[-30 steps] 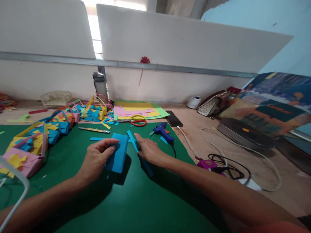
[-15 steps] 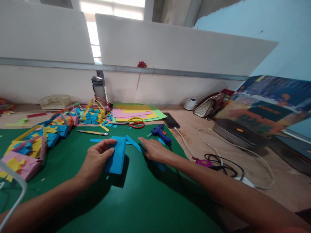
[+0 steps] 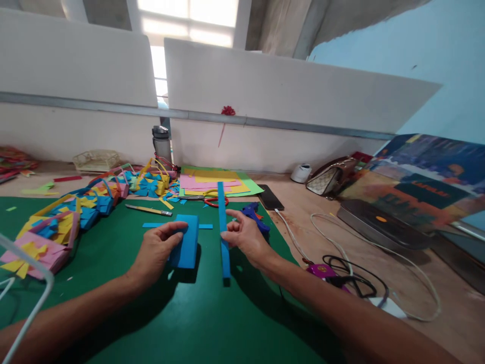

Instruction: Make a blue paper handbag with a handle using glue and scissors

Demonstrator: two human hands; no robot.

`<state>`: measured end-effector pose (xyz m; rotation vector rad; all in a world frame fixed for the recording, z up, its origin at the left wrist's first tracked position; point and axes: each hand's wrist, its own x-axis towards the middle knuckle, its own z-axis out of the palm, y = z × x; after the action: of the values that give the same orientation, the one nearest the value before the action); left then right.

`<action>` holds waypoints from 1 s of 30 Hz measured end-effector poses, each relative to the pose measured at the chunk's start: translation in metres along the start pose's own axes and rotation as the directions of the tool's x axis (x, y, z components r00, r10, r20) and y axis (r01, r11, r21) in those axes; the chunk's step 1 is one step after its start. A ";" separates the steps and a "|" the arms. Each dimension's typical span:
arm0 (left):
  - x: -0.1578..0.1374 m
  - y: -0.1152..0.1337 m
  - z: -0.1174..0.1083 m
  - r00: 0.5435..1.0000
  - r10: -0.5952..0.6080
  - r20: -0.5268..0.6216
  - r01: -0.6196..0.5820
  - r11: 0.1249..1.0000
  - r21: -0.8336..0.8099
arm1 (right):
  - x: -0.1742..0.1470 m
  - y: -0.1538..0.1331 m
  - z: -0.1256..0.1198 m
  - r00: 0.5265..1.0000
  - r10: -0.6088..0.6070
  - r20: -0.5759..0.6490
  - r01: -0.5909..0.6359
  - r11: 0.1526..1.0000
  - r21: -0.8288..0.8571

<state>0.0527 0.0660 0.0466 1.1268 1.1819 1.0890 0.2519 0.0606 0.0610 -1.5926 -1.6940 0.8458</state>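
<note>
My left hand (image 3: 156,251) pinches a folded blue paper box (image 3: 188,242) by its left side, just above the green mat (image 3: 182,323). To the right of it, my right hand (image 3: 246,235) grips a long blue paper strip (image 3: 223,253) between thumb and fingers, held nearly upright. Another blue strip (image 3: 205,226) lies flat on the mat behind the box, partly hidden by it. Beyond my right hand lies a blue glue gun (image 3: 261,222), partly covered by the hand.
Small paper baskets (image 3: 89,215) line the left side. A utility knife (image 3: 148,210), scissors (image 3: 216,201), coloured paper sheets (image 3: 242,182) and a phone (image 3: 271,197) lie further back. Cables (image 3: 359,275) and a brown case (image 3: 382,222) are at right; a white curved frame (image 3: 41,298) stands near left.
My right hand has picked the blue strip up off the mat and raised it upright. My left hand still holds the box. The view has shifted slightly.
</note>
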 end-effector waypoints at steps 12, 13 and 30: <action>0.005 0.012 0.020 0.987 0.106 0.123 -0.111 0.993 0.031 | -0.006 -0.026 0.021 0.990 0.109 0.088 -0.139 0.832 0.536; 0.006 0.012 0.021 0.987 0.098 0.130 -0.101 0.995 0.019 | -0.007 -0.026 0.021 0.992 0.103 0.072 -0.125 0.843 0.523; 0.010 0.016 0.008 0.976 0.194 0.104 -0.212 0.954 0.213 | -0.010 -0.012 0.004 0.992 -0.067 0.103 0.098 0.935 -0.341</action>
<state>0.0608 0.0775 0.0615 1.4806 1.1628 1.0717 0.2421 0.0495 0.0676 -1.7150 -2.0483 0.6073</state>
